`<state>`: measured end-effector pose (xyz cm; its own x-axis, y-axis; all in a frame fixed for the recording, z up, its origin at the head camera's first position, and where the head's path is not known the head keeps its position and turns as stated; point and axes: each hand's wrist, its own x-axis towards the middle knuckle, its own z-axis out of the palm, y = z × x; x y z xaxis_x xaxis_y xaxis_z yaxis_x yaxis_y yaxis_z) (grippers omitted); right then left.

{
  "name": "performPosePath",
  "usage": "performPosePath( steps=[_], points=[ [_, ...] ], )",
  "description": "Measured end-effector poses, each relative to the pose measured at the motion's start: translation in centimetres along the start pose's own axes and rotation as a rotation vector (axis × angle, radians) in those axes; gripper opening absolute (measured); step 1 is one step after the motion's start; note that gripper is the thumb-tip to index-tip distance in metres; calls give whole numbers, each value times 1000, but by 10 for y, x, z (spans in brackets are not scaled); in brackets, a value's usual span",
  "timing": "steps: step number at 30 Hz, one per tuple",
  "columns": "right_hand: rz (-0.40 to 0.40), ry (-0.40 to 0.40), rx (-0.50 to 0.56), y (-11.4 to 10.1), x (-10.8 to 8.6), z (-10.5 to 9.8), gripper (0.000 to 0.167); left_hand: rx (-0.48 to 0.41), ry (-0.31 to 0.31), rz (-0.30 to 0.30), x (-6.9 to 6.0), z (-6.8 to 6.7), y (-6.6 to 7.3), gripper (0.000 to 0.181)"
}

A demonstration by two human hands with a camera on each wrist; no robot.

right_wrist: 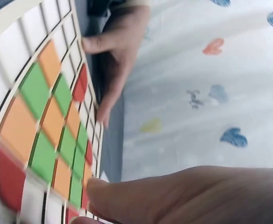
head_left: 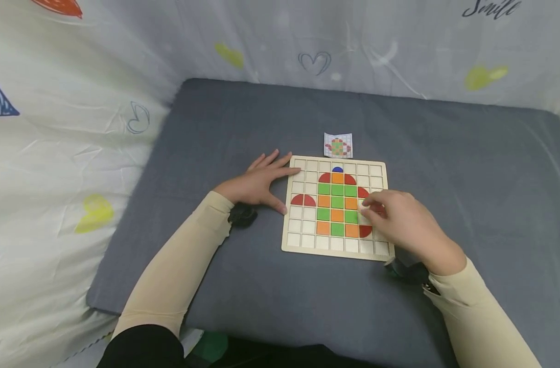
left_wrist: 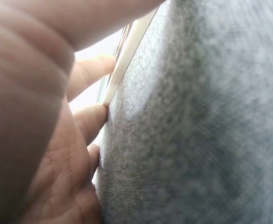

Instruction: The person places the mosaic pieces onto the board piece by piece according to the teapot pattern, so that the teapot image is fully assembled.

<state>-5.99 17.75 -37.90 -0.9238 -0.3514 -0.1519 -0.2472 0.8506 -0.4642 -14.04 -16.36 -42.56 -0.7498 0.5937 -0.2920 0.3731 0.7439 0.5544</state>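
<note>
A square wooden grid board [head_left: 307, 246] lies on the grey surface, with green, orange and red tiles and one blue half-round in its cells. My left hand [head_left: 260, 181] spreads over its left edge; in the left wrist view fingertips [left_wrist: 101, 114] touch the board's side. Over the right part of the board, my right hand [head_left: 406, 222] has thumb and forefinger curled together. A red tile [head_left: 377, 207] shows between them, its outline mostly hidden. In the right wrist view the thumb [right_wrist: 127, 198] reaches the board beside a rounded red tile [right_wrist: 8, 179].
A small printed card [head_left: 338, 146] with a coloured grid picture lies just beyond the board's far edge. The grey padded surface [head_left: 280, 286] extends around the board. A pale printed sheet [head_left: 271, 46] hangs behind and at the left.
</note>
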Motion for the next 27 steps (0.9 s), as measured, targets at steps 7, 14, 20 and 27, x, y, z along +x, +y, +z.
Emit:
performPosePath(
  steps=[7, 14, 20, 27],
  points=[
    [69, -53, -13, 40, -35, -10, 40, -7, -2, -1, 2, 1, 0, 112],
    [45, -114, -32, 65, -51, -14, 43, -2, -5, -1, 3, 0, -1, 113],
    [75, -132, -22, 71, -52, -9, 27, -6, 0, -3, 2, -1, -1, 112],
    [84, -98, -24, 70, -52, -7, 22, -9, -5, -3, 2, 0, -2, 111]
  ],
)
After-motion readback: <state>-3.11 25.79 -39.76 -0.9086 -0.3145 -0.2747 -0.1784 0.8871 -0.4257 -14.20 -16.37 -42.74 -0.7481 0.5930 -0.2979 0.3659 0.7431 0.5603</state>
